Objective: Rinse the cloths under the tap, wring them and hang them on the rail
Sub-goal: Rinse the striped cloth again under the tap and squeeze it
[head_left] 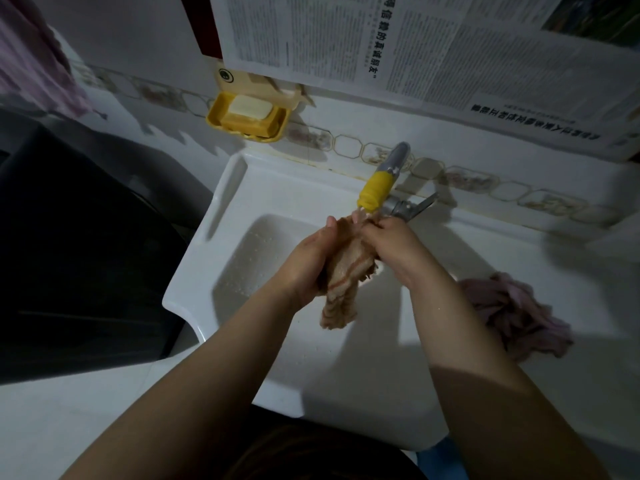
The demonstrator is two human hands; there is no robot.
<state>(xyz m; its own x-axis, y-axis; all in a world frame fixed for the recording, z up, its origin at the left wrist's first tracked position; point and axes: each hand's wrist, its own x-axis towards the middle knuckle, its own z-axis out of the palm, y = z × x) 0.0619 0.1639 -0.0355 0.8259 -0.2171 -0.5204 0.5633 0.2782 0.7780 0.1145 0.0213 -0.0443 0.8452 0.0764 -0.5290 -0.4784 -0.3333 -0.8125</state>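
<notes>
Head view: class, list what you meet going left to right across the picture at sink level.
Dark appliance → sink → left hand → striped brown cloth → right hand → pink cloth.

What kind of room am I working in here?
Probably a home washroom or laundry corner: a white sink under a tap, a wall-mounted soap dish on tiled wall, and both hands holding a cloth at the spout.

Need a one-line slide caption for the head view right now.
Both hands, left hand and right hand, hold a tan striped cloth under the yellow-tipped tap; a pink cloth waits on the sink ledge.
</notes>
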